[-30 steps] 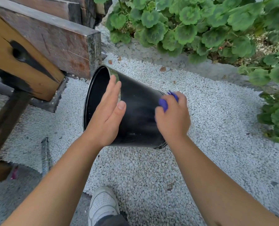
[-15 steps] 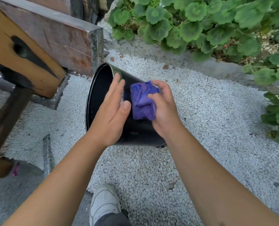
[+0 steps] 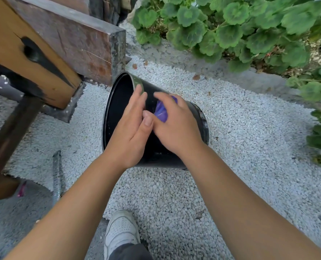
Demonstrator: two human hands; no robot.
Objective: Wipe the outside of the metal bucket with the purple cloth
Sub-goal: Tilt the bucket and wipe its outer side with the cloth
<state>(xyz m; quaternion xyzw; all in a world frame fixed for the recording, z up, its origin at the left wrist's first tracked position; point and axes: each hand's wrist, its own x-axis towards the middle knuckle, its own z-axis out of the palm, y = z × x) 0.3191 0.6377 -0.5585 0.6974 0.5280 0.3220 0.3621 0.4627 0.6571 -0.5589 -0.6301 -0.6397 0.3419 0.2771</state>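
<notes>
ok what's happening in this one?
A person is wiping a black metal bucket that lies tipped on white gravel, open mouth to the left. The left hand rests flat on the bucket's side near the rim, steadying it. The right hand presses a bunched purple cloth against the outer wall, blurred.

Surface notes: metal, cloth, wood, stone.
Bucket point(image 3: 195, 117): black metal, semi-gloss outside, dusty streaks, dark inside. Purple cloth point(image 3: 161, 112): soft, crumpled fabric, matt. Ground: white gravel point(image 3: 240, 147), rough, loose. Wooden beam point(image 3: 34, 53): tan, smooth, black-stained knot. Block point(image 3: 84, 40) behind: weathered, scratched brown. Rod point(image 3: 57, 177): ribbed grey metal. Shoe point(image 3: 121, 229): white, perforated.
</notes>
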